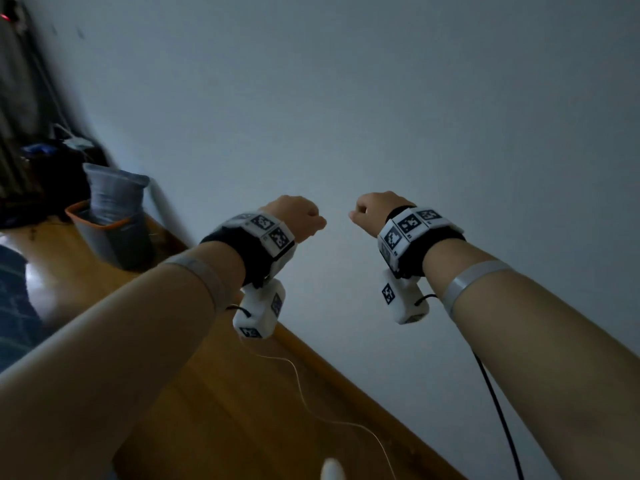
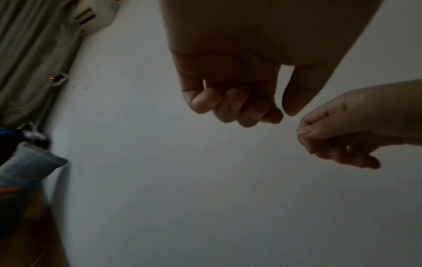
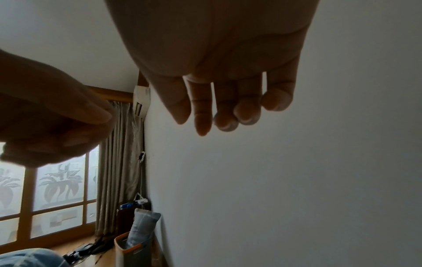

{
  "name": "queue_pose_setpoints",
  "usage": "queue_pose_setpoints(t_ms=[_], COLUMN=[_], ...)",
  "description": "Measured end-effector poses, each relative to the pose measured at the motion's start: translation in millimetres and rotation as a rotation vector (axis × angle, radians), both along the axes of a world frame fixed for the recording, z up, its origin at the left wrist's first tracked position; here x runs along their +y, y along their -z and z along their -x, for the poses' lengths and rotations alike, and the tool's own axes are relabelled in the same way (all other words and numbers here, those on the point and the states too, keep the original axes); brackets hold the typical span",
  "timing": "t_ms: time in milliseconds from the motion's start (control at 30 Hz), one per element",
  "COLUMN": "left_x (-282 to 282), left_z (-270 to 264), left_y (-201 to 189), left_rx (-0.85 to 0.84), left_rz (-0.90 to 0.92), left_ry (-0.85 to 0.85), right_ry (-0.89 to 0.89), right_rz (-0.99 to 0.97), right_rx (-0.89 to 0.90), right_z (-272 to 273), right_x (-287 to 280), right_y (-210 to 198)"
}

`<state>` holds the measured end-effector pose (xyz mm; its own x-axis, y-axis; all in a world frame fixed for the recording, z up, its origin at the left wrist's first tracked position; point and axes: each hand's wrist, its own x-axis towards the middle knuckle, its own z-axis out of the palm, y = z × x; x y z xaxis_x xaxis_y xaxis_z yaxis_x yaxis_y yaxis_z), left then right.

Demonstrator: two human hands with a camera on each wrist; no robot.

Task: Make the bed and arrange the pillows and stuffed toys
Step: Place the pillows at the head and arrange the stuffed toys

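The left hand (image 1: 294, 216) and right hand (image 1: 375, 211) are raised side by side, apart, before the wall (image 1: 381, 98). To their left a bin (image 1: 114, 233) stands on the floor (image 1: 214, 393) against the wall, with a cushion (image 1: 112, 192) upright in it. Behind the bin hangs a curtain (image 3: 118, 162), with a window (image 3: 59, 189) to its left and an air conditioner (image 3: 141, 101) above.

Both forearms raised, left hand (image 1: 294, 216) and right hand (image 1: 372, 211) near each other, fingers (image 2: 228, 104) curled, empty.
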<state>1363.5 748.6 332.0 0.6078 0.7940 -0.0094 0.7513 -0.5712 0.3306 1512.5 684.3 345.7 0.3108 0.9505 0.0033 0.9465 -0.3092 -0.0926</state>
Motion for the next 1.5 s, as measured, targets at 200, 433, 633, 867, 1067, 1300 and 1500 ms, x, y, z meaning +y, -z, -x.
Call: queue_pose_setpoints(t_ms=[200,433,633,867,1067,1300,1500], left_x=[160,342,442,585,732,911,1072], left_z=[5,61,195,347,419,486,556], left_y=[17,-29,-7,-10,-28,-3,-6], left_rx=[0.022,-0.022,0.091,0.090,-0.047,0.005,0.006], left_rz=[0.045,0.008,-0.006,-0.062,-0.066,-0.027,0.002], left_ry=[-0.197,-0.484,-0.793,-0.981,-0.992,-0.956,-0.983], right_ry=[-0.179,-0.363,-0.660,-0.955,-0.960,-0.927,-0.939], right_rz=[0.046,-0.037,0.024,0.020,-0.002,0.008,0.009], right_rx=[0.009,0.295,0.282,0.061,0.135,0.152,0.172], right_z=[-10,35,174,340,419,488,566], right_x=[196,442,583,733,869,1049,1220], right_y=[21,-2,21,13,-14,9,4])
